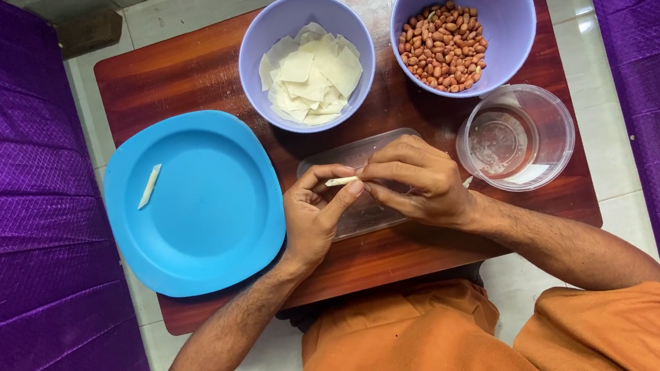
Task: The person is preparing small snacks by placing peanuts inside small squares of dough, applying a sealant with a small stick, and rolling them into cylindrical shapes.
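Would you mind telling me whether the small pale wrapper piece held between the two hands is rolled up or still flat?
Rolled up: the pale wrapper piece shows as a thin stick pinched between left hand and right hand.

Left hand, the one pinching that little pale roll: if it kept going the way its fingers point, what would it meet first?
The left hand points up and right, so it would meet the right hand first, whose fingers already share the rolled strip.
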